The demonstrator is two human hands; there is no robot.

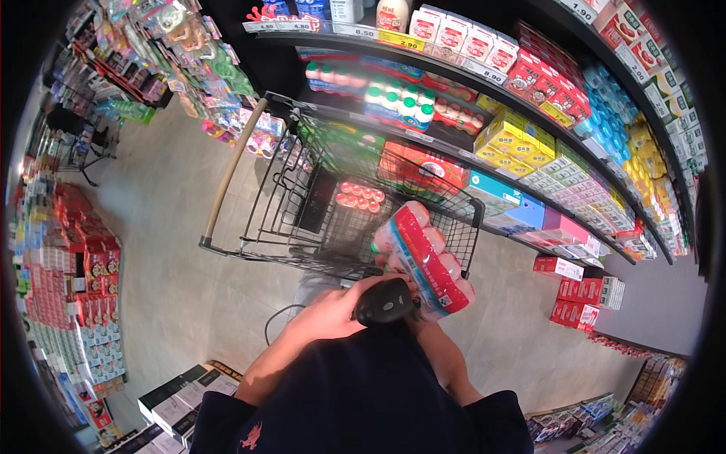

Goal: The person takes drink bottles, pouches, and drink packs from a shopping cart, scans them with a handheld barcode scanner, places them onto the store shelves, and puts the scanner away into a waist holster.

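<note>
My left hand (338, 306) is closed around a black handheld device (387, 302), which looks like a barcode scanner. Beside it, a shrink-wrapped multipack of pink drink bottles (425, 261) is tilted in the air over the near right part of the wire shopping cart (272, 258). My right hand (421, 326) supports the multipack from below and is mostly hidden by the pack and the device. Inside the cart lies a smaller pack of little bottles with red caps (360, 197), apart from both hands.
Store shelves (374, 122) with bottled and boxed drinks run along the cart's far side. Red cartons (578, 301) sit on the floor at right. Stacked boxes (181, 400) stand near my left elbow, and a red-and-white carton display (85, 272) lines the left. A thin black cable (269, 323) loops by my left forearm.
</note>
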